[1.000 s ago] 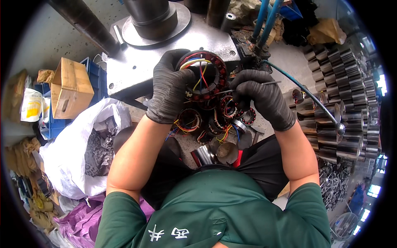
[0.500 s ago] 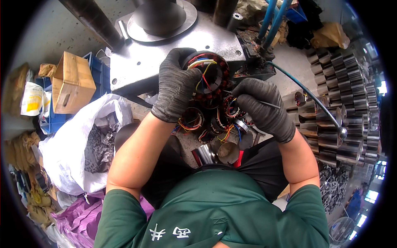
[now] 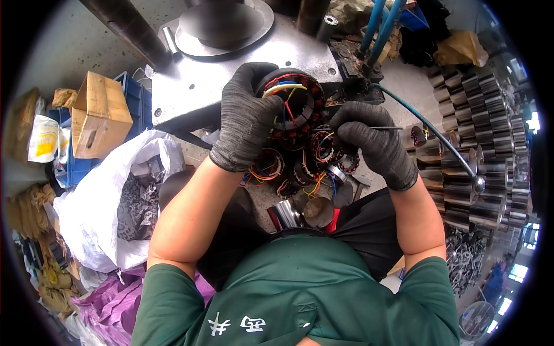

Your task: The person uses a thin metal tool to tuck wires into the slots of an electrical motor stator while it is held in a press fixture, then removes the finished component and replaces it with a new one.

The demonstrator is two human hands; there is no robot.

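Note:
In a grey glove, my left hand [image 3: 245,118] grips a motor stator [image 3: 315,102] by its left side, in front of the metal plate. Dark red windings ring the stator, and red, blue, yellow and white wires lie across its top beside my thumb. My right hand [image 3: 378,144], gloved as well, is closed around a thin grey metal rod [image 3: 389,127] whose end sticks out to the right. Its fingertips sit just right of the stator; whether they touch it I cannot tell. Below are several smaller stators [image 3: 270,164] with coloured leads.
A heavy metal press plate [image 3: 202,95] with dark columns stands ahead. Shiny metal cylinders [image 3: 490,167] are stacked at right, behind a teal hose [image 3: 424,118] with a ball end. To the left are a white sack [image 3: 92,213] and a cardboard box [image 3: 104,115]. A metal sleeve [image 3: 285,214] lies between my legs.
My right hand has shifted slightly right, and the rod has swung from a downward slant to nearly level. My left hand still holds the stator, which has tilted slightly.

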